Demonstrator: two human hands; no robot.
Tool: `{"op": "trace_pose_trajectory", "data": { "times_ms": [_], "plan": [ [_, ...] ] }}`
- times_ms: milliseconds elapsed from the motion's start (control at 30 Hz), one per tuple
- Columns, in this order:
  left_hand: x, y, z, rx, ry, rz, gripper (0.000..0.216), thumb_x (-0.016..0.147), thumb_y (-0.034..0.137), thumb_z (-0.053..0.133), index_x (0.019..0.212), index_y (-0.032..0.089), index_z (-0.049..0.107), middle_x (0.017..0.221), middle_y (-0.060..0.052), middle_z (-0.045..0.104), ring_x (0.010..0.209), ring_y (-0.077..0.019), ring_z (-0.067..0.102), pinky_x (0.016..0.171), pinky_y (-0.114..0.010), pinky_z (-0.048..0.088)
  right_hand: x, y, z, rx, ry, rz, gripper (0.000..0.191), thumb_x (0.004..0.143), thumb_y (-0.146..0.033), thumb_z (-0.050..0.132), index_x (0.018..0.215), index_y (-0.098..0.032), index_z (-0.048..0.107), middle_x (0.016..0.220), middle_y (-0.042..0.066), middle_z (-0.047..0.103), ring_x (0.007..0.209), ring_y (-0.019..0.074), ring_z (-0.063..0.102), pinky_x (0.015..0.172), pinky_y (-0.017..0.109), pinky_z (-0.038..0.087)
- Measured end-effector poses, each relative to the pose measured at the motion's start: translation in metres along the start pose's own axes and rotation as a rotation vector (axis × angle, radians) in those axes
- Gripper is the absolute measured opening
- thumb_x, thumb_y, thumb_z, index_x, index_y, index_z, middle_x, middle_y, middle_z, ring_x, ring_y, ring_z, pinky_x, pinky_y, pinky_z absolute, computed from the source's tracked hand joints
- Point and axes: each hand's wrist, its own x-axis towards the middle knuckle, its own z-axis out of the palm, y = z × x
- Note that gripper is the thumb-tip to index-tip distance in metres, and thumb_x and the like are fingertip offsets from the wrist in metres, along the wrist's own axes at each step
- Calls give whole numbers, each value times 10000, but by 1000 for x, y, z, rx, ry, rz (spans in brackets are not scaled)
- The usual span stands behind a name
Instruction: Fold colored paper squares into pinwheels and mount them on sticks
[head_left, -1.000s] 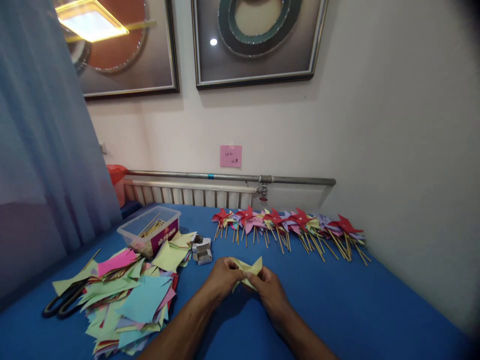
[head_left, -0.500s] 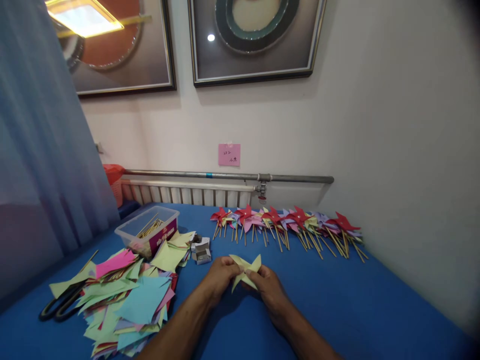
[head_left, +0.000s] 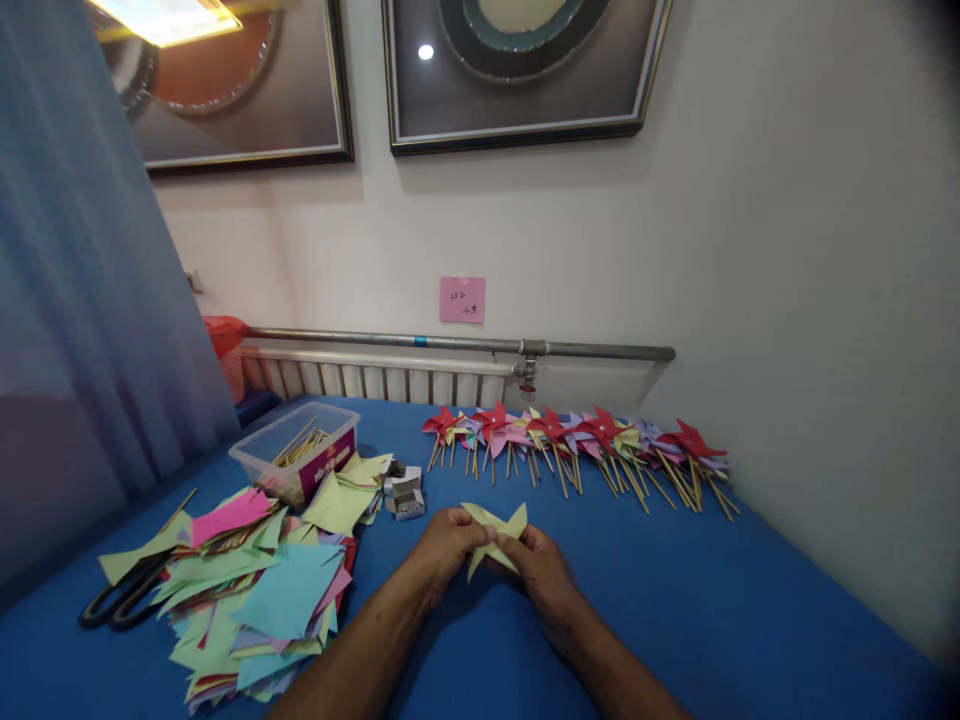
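The left hand (head_left: 447, 545) and right hand (head_left: 544, 572) pinch a yellow pinwheel (head_left: 492, 552) right of the paper pile (head_left: 285, 592); farther right of it, bare table (head_left: 720, 615) reaches its edge. The blades (head_left: 517, 521) spread wider than a second ago.

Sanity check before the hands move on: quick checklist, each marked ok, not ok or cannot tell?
1. Grip: ok. The left hand and right hand both pinch the pale yellow pinwheel.
2. Pinwheel centre fastened: cannot tell; the thumbs cover it.
3. Sticks to hand: ok. Several sticks lie in the clear plastic box.
4. Small carton open: ok; its contents are too small to tell.
5. Black-handled tool uncovered: not ok; paper covers its far end.
6. Row of pinwheels apart from the hands: ok; it lies beyond them.
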Motion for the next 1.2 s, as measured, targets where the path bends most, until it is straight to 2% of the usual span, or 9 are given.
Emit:
{"op": "trace_pose_trajectory", "data": {
  "times_ms": [233, 500, 767, 833, 900, 967, 1033, 1100, 1200],
  "plan": [
    [0, 1, 4, 20, 47, -12, 215, 529, 304, 764, 618, 145, 650, 579, -23, 641, 516, -127, 515, 537, -255, 350, -1, 2, -2, -29, 2, -33, 378, 678, -446, 810, 904, -151, 738, 892, 73, 776, 806, 233, 710, 742, 323, 554],
    [-7, 9, 6, 2, -41, 1, 128, 562, 288, 719, 580, 174, 661, 570, -15, 644, 526, -135, 521, 558, -257, 364, -3, -2, -2, 17, -53, -34, 397, 669, -442, 830, 923, -150, 743, 863, 65, 776, 788, 230, 710, 761, 331, 543],
    [-2, 2, 3, 74, 11, 1, 228, 583, 333, 757, 580, 171, 597, 523, -6, 586, 478, -113, 452, 521, -260, 325, 11, 12, -9, -30, 2, 4, 401, 609, -432, 845, 875, -148, 744, 668, 37, 735, 618, 212, 668, 653, 325, 526],
    [-5, 7, 2, 129, 42, 40, 217, 624, 339, 745, 583, 188, 595, 519, 8, 570, 490, -117, 443, 536, -265, 335, 13, 15, -10, -32, -1, 8, 378, 618, -429, 832, 855, -153, 731, 681, 41, 738, 634, 220, 677, 657, 327, 528],
    [-8, 18, -2, 211, 145, 145, 181, 664, 343, 732, 638, 193, 634, 561, 5, 595, 537, -137, 485, 572, -274, 371, 14, 15, -10, -29, 1, 7, 346, 630, -420, 818, 837, -162, 720, 693, 43, 742, 654, 230, 688, 665, 330, 534],
    [-12, 38, -15, 305, 312, 293, 191, 702, 364, 715, 741, 180, 681, 645, -14, 646, 623, -169, 558, 629, -286, 418, 12, 14, -9, -32, 4, 8, 326, 634, -408, 812, 829, -165, 716, 706, 44, 748, 671, 239, 697, 672, 332, 539],
    [-17, 65, -39, 333, 398, 369, 256, 768, 400, 663, 862, 163, 693, 760, -37, 693, 732, -193, 607, 702, -291, 451, 8, 11, -8, -33, 1, 3, 317, 644, -397, 804, 841, -164, 720, 736, 43, 758, 698, 243, 704, 689, 333, 544],
    [-19, 96, -72, 518, 542, 455, 326, 830, 405, 598, 982, 135, 699, 828, -62, 719, 805, -219, 647, 758, -306, 476, 4, 7, -6, -32, -10, -13, 299, 671, -385, 789, 864, -166, 726, 767, 40, 766, 729, 241, 711, 717, 333, 549],
    [-18, 137, -133, 973, 759, 501, 295, 856, 327, 540, 979, 132, 724, 995, -105, 749, 947, -258, 659, 860, -339, 463, 0, 4, -3, -44, -11, -30, 261, 690, -368, 770, 853, -168, 733, 747, 31, 760, 702, 224, 699, 713, 324, 543]
  ]
}}
